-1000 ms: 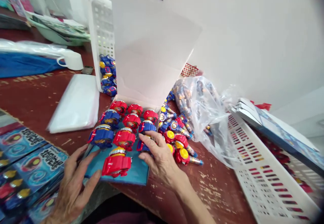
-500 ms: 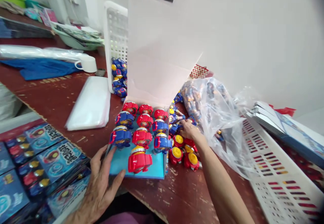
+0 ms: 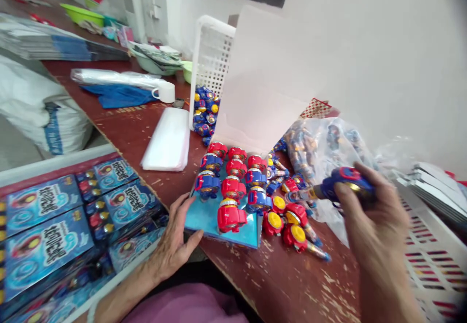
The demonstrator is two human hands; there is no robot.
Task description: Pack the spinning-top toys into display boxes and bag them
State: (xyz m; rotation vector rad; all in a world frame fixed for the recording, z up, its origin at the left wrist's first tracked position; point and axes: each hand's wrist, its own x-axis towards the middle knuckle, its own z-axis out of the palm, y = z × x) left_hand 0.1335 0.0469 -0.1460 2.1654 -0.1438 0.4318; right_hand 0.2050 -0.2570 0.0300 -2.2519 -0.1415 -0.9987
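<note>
A display box (image 3: 220, 231) with a light blue front panel stands at the table edge, its tall white lid (image 3: 262, 84) raised. Rows of red and blue toys (image 3: 233, 189) with silver rims and clear tubes stick out of its top. My left hand (image 3: 175, 238) rests against the box's left front corner, thumb and fingers apart. Off to the right, my right hand (image 3: 375, 216) is closed around a blue toy (image 3: 346, 187), whose clear tube points left over the loose toys. Several red toys with yellow discs (image 3: 288, 223) lie beside the box.
A clear bag of toys (image 3: 321, 143) lies behind my right hand, near a white basket (image 3: 434, 245). Another white basket (image 3: 207, 45) stands behind the box. Plastic sleeves (image 3: 168, 140) and a mug (image 3: 166, 92) lie left. Packed boxes (image 3: 47, 238) fill a crate below.
My right hand has lifted a blue toy from the pile beside the box and moved right with it. The view has shifted left; my left hand stays at the box corner.
</note>
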